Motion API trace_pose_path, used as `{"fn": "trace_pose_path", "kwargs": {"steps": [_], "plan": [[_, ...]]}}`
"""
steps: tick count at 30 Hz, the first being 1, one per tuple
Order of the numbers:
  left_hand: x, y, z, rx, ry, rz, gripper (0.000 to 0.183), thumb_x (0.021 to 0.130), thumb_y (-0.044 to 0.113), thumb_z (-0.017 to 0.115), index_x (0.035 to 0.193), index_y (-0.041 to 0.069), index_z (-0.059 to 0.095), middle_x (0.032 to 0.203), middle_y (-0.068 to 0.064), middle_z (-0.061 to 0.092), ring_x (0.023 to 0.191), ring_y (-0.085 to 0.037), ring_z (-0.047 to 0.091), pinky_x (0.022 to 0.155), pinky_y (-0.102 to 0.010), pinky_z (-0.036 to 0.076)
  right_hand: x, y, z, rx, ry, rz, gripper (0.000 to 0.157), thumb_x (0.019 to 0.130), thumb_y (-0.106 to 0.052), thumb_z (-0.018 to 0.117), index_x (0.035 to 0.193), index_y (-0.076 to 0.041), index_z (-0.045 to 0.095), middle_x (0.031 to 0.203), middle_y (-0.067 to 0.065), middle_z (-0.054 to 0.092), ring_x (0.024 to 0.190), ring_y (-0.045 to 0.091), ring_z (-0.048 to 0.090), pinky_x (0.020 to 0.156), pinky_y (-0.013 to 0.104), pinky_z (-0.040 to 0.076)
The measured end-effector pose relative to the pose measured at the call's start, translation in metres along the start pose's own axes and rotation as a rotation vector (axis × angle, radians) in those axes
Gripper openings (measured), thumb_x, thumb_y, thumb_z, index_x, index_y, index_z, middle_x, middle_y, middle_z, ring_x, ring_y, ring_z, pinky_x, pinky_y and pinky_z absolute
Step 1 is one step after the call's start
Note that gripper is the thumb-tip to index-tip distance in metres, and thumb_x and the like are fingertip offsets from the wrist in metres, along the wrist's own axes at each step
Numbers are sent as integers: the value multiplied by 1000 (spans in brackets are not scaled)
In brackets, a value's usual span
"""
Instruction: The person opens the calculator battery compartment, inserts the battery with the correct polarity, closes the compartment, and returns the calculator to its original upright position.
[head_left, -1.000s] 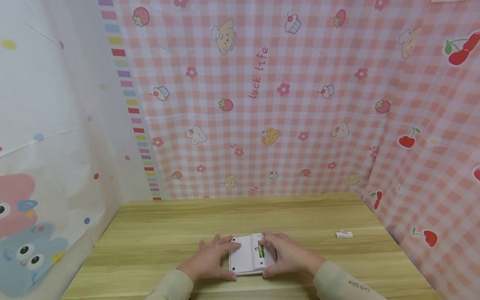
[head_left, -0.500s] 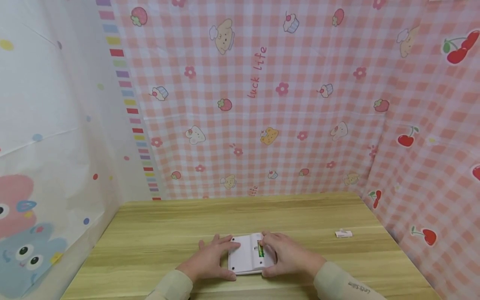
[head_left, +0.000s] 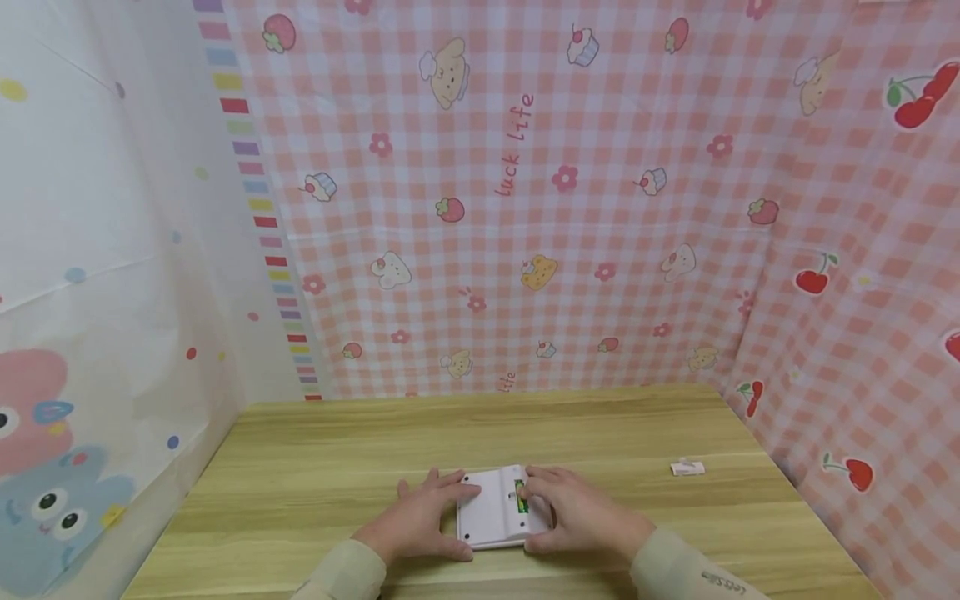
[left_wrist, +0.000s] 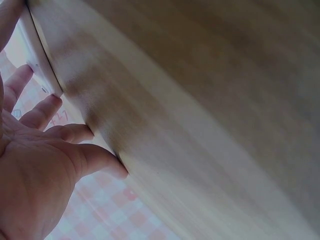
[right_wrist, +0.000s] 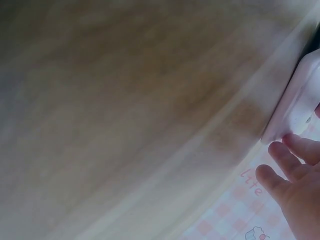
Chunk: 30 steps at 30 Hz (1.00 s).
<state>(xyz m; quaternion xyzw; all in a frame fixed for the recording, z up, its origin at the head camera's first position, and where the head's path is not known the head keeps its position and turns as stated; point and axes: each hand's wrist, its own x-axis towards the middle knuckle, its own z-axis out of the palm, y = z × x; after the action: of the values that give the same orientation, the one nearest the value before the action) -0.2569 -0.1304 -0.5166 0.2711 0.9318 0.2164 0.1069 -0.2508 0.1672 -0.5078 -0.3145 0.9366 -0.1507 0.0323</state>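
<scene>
A white calculator-like device (head_left: 489,510) lies face down on the table, its battery bay uncovered. Inside the bay a green battery (head_left: 519,486) shows. My left hand (head_left: 420,518) holds the device's left side, thumb at the near edge and index finger over the back; its other fingers are spread toward the table. With the thumb at the near edge and fingers toward the far edge, my right hand (head_left: 581,510) grips the right side. Its index fingertip is at the battery and partly hides it. In the right wrist view the device's corner (right_wrist: 292,105) shows beside the fingers.
Off to the right on the wooden table (head_left: 337,450) lies a small white piece (head_left: 687,468), resembling a battery cover. A pink checked cloth (head_left: 495,317) hangs behind the table's far edge, with more printed cloth along both sides.
The right index finger has shifted slightly on the battery, so a little more of its upper end shows. My left hand and the device stay put.
</scene>
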Motion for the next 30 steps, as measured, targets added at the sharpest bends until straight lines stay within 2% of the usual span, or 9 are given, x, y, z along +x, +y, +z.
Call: {"fn": "trace_pose_path", "kwargs": {"steps": [9,19,30], "plan": [[0,0,1,-3,3,-7,88,67,66,78,144,39,47,162,-3,32,147,-53,20,99,-88,8,1,1,1,7,-6,11,63,78,-65,71,130,-34,56,156,6,42,139,32,45,113,57,38],[-1,1,2,-12,25,2,87,67,62,81,144,37,48,161,-4,34,146,-55,21,100,-88,7,-1,-2,0,-5,9,-2,70,77,-69,70,133,-31,51,154,12,45,136,33,49,111,56,41],[0,0,0,-5,26,10,88,66,61,81,144,36,49,161,-5,35,145,-55,23,99,-89,9,1,-1,0,24,8,37,101,74,-77,64,152,-22,32,145,10,53,131,29,53,108,52,45]]}}
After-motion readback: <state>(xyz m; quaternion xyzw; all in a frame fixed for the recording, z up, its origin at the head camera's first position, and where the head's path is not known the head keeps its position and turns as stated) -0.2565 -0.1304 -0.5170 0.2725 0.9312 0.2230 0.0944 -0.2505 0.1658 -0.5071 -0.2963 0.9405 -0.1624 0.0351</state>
